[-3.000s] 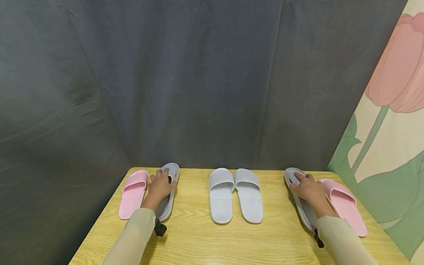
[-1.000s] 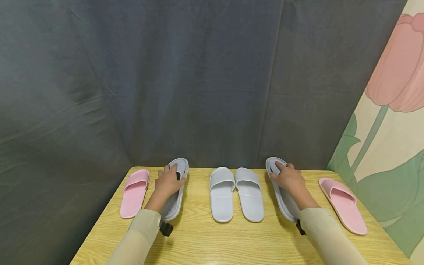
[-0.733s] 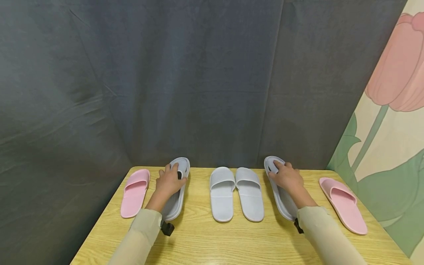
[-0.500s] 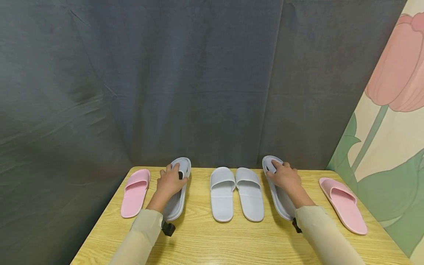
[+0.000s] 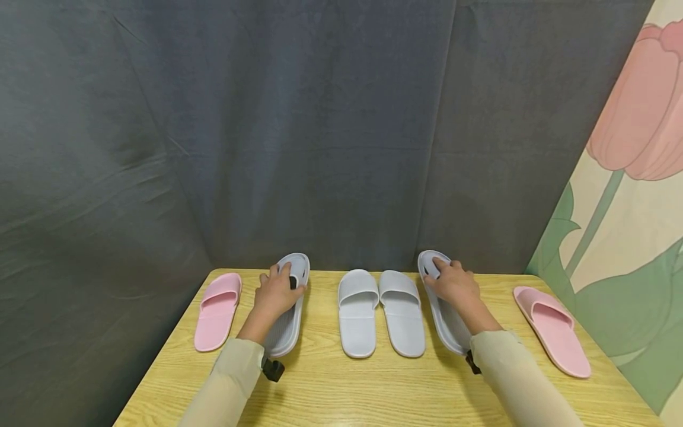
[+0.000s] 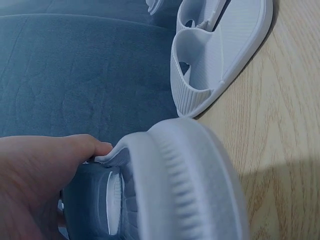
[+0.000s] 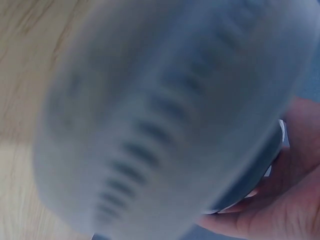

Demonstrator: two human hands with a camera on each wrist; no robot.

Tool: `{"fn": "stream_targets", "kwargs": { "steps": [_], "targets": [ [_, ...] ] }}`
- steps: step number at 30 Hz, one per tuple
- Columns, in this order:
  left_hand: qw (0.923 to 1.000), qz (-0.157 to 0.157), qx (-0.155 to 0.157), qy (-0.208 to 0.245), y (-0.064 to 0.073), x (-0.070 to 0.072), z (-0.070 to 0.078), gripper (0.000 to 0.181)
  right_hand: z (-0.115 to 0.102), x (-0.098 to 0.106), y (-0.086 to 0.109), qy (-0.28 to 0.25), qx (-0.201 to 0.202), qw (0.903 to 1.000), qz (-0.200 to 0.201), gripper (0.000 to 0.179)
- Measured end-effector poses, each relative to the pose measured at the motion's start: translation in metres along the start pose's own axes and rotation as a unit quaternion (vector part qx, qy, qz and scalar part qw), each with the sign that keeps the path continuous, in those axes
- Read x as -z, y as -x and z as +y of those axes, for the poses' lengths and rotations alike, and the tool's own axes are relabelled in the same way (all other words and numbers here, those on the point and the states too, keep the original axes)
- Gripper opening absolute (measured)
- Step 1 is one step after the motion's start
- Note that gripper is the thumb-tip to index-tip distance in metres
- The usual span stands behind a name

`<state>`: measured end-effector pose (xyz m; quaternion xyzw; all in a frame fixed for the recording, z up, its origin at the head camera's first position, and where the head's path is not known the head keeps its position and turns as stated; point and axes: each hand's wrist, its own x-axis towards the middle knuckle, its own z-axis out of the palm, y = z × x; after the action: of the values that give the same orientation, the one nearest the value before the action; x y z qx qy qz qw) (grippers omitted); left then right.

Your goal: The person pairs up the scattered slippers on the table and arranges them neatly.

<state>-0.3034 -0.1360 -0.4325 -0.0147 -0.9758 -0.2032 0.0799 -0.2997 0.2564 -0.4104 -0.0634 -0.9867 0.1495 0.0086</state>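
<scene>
My left hand (image 5: 274, 293) grips a grey slipper (image 5: 285, 333) by its strap, with the thumb on the strap's right side. My right hand (image 5: 456, 286) holds a matching grey slipper (image 5: 452, 325) the same way. Between them a lighter grey pair lies side by side, a left slipper (image 5: 357, 335) and a right slipper (image 5: 408, 335), toes toward the curtain. In the left wrist view the held slipper's heel (image 6: 195, 180) is close to the camera, that pair beyond it. The right wrist view shows the other heel (image 7: 165, 120) large and blurred. Whether the held soles touch the table is unclear.
A pink slipper (image 5: 214, 323) lies near the table's left edge, another pink slipper (image 5: 559, 341) at the right, turned outward. Behind the wooden table (image 5: 347, 394) hangs a dark grey curtain (image 5: 331, 130). A wall with a painted tulip (image 5: 635, 112) stands at the right.
Both hands have carried their grey slippers inward from beside the pink ones, the right one farther. Over the last half second they creep slightly closer to the middle pair. The other slippers stay put.
</scene>
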Motion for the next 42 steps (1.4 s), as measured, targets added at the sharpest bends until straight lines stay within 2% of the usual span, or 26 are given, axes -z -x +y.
{"fn": "stream_targets", "kwargs": {
  "steps": [23,33,42],
  "targets": [
    [0.9999,-0.006,0.008,0.011,0.001,-0.001,0.001,0.076,-0.015,0.001,0.003,0.005,0.005,0.9999,0.012,0.068],
    [0.9997,-0.009,0.006,0.019,0.001,-0.002,0.005,0.079,-0.022,-0.002,0.002,-0.001,0.014,0.9996,0.025,0.067],
    [0.9998,-0.004,0.003,0.017,0.001,-0.004,0.011,0.078,-0.033,-0.001,0.004,0.001,0.016,0.9997,0.017,0.068]
  ]
}}
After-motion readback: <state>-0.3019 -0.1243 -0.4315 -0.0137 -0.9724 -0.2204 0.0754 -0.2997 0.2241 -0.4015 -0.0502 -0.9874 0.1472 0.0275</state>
